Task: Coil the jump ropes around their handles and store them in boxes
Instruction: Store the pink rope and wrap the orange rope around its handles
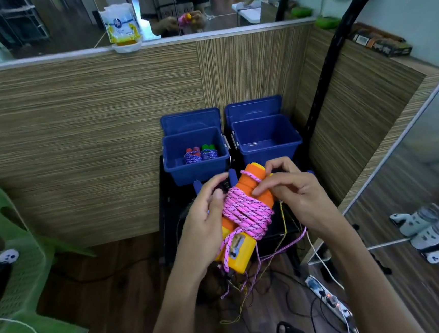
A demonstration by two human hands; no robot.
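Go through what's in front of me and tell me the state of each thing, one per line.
Pink rope: mostly coiled around the orange handles, end loose.
Left hand: holds the bundle.
Right hand: pinches the rope.
Left box: open, two coiled ropes inside.
Right box: open, empty.

Two open blue boxes just past the hands, right box (265, 138) empty inside, left box (195, 155) partly filled with coiled ropes (200, 153), wood wall (91, 140) behind

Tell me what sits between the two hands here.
In the head view, the orange handles wound with pink rope lie between the left hand and right hand.
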